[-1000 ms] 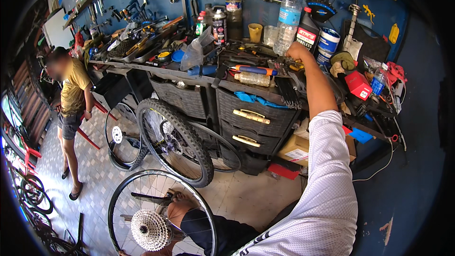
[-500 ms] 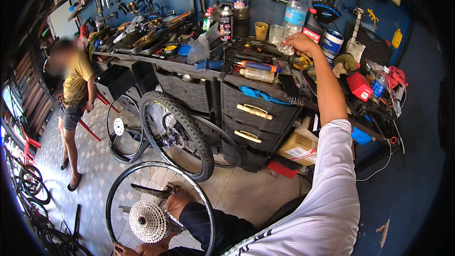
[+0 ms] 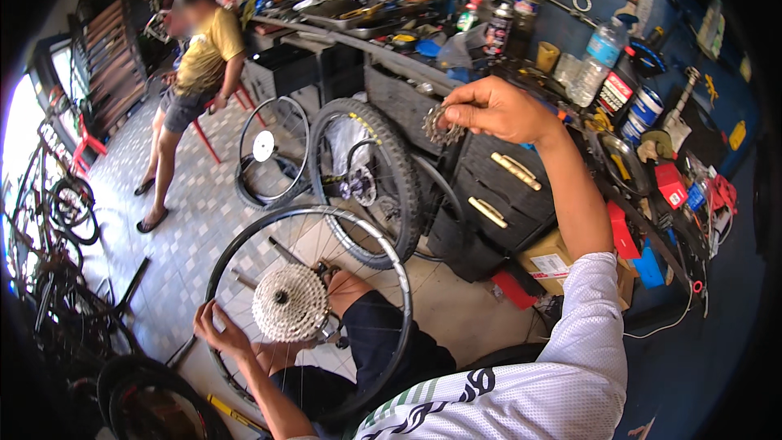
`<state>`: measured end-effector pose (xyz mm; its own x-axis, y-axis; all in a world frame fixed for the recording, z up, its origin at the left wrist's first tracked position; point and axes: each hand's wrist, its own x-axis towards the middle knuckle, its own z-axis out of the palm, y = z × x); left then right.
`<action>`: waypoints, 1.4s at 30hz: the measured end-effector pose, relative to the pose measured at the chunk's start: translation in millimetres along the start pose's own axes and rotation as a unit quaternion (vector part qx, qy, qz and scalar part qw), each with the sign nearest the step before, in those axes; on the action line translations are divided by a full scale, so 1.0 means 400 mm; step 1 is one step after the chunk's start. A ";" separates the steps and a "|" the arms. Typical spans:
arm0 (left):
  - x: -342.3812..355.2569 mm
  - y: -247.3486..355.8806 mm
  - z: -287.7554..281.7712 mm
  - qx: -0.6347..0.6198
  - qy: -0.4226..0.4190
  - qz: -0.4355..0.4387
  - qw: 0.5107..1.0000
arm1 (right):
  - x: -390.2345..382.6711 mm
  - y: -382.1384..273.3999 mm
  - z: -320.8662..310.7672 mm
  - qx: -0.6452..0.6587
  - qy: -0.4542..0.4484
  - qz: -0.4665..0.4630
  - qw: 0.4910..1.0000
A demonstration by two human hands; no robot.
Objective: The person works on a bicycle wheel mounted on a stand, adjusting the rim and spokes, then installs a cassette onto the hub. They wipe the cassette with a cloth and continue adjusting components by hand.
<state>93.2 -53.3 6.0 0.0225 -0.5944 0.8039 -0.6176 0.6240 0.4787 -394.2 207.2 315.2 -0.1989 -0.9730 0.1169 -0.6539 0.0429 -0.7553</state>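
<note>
- Floor (image 3: pixel 175 265) of patterned tile is shown left of the wheel rim (image 3: pixel 398 265); the workbench edge (image 3: pixel 391 57) is seen beyond the right hand (image 3: pixel 501 110).
- Grey, toothed sprocket piece (image 3: pixel 432 125) is pinched between thumb and fingertips, raised.
- Pale, ridged, round cassette (image 3: pixel 287 303) is encircled; left hand (image 3: pixel 221 330) is placed at the rim, its grip unclear.

Right hand (image 3: pixel 507 111) raised, pinching, left hand (image 3: pixel 221 332) lower

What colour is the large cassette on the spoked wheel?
Silver; the cassette shows best in the head view.
</note>
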 end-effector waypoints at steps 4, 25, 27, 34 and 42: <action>-0.035 0.132 0.022 -0.115 -0.092 0.007 0.989 | 0.040 -0.016 0.177 -0.005 -0.010 -0.087 0.996; -0.310 0.373 0.066 -0.347 -0.430 -0.017 0.833 | -0.146 0.025 0.233 -0.231 0.109 -0.109 0.961; -0.323 0.378 0.065 -0.297 -0.446 0.056 0.843 | -0.186 0.033 0.023 -0.294 0.223 -0.106 0.923; -0.371 0.345 0.068 -0.165 -0.450 0.153 0.864 | -0.337 0.235 -0.544 -0.370 0.436 0.160 0.805; -0.334 0.375 0.061 -0.143 -0.497 0.067 0.854 | -0.353 0.496 -0.641 -0.349 0.252 0.321 0.843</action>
<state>-21.6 107.2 -38.1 -0.7983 -0.5566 0.2301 -0.3428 0.7340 0.5863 -683.0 411.4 314.3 -0.8459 -0.4855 0.2209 -0.5285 0.8190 -0.2235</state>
